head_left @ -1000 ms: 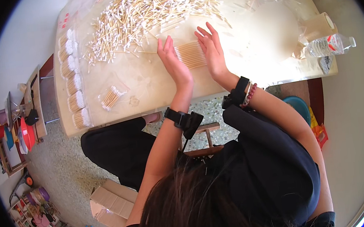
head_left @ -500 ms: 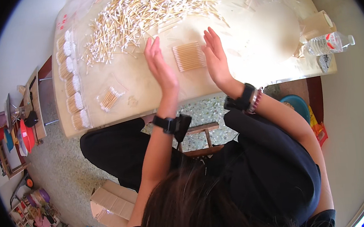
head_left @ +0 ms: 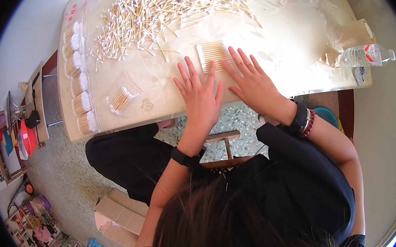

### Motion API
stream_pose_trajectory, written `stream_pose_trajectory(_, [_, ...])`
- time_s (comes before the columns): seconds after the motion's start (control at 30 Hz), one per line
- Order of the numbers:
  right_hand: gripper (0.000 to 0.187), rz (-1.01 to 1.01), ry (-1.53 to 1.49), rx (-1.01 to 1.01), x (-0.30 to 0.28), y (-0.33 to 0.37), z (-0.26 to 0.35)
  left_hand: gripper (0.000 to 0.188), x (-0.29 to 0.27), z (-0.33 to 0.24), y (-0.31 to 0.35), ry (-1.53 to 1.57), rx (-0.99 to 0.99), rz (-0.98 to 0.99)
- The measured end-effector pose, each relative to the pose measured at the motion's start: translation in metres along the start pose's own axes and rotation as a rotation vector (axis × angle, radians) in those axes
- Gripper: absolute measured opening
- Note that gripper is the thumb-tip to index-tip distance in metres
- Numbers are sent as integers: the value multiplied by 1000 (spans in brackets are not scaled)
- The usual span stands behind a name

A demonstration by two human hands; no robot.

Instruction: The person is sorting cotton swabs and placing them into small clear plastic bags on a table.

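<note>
A flat row of cotton swabs [head_left: 213, 53] lies side by side on the pale table. My left hand [head_left: 199, 97] is at the row's near left corner, palm down and fingers spread. At its near right corner is my right hand [head_left: 255, 82], also palm down with the fingers apart. Both sets of fingertips reach the row's near edge, and I cannot tell whether they press on it. Neither hand holds anything. A big loose heap of cotton swabs [head_left: 167, 7] spreads over the far part of the table. To the left lies a small clear bag of swabs [head_left: 122, 100].
Several bundles of swabs [head_left: 79, 83] line the table's left edge. On the right side are a clear plastic bottle [head_left: 361, 56] and a brown paper roll [head_left: 356, 33]. A cardboard box [head_left: 120, 212] stands on the floor at the lower left.
Both hands have come back toward me and turned from upright at the row's sides to palm down with fingers spread. The view has shifted slightly.
</note>
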State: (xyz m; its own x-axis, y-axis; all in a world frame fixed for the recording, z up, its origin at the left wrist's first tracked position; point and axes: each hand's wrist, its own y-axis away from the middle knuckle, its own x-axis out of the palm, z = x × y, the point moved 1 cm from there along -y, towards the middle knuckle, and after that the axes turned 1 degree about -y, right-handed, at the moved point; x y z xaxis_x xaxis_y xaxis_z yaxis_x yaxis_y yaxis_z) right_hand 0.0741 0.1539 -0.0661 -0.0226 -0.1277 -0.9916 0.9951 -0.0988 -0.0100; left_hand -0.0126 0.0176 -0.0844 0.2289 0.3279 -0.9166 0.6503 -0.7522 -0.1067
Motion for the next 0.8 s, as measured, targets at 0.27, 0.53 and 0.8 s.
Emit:
stream_pose_trajectory(0.27, [57,-24,-10,5,-6,-1,-1,48,-5,-3,4,5,13,-5])
stream_pose_trajectory(0.53, [56,-5,-82,-4,-8,-1,-3,48,-5,-3,5,18,11,-6])
stream_pose_trajectory(0.8, [54,-38,24,-29,-8,-21,-21,49,-6,2,-3,52,11,-47])
